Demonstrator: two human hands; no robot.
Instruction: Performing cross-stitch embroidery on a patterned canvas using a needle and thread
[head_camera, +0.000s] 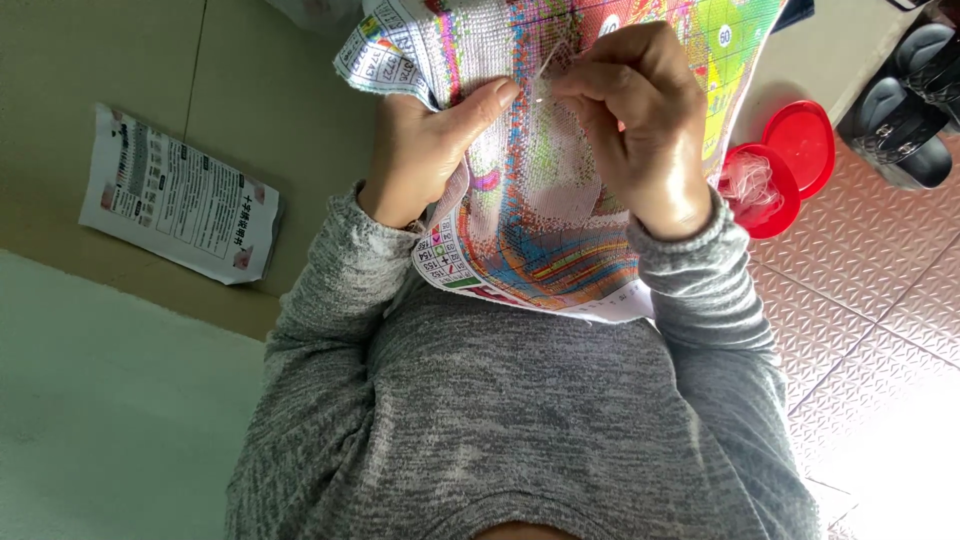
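Cross-stitch cloth (545, 215) fills the top middle of the frame, held up between both hands in front of a fuzzy grey knit sweater (520, 400). It's a soft woven fabric with a fine printed grid, loads of colour on it: pink, orange, blue and green bands, plus a white border with little colour-key squares along the edge. It's floppy, curling over at the upper left corner and bunching where it's held.

Left hand (425, 150) has its grip closed on the cloth's left edge, thumb pressed flat on the front, fingers tucked behind. Right hand (635, 120) sits on the front of the cloth near the top, fingertips pinched tight together on something thin. Looks like a needle or thread, but it's too small to tell for sure. A pale strand runs up from the pinch.

Over at the right edge of the cloth, on the reddish embossed floor tiles (860, 300), there's a round red plastic tub (762, 190) with a tangle of pale thread (750, 180) inside. Its red lid (800, 145) lies just beside it, touching, flipped open.

Left side of the frame, a printed instruction sheet (180, 195) lies flat on a beige surface. Upper right corner has a pair of dark shoes (905, 110) with a shiny look.
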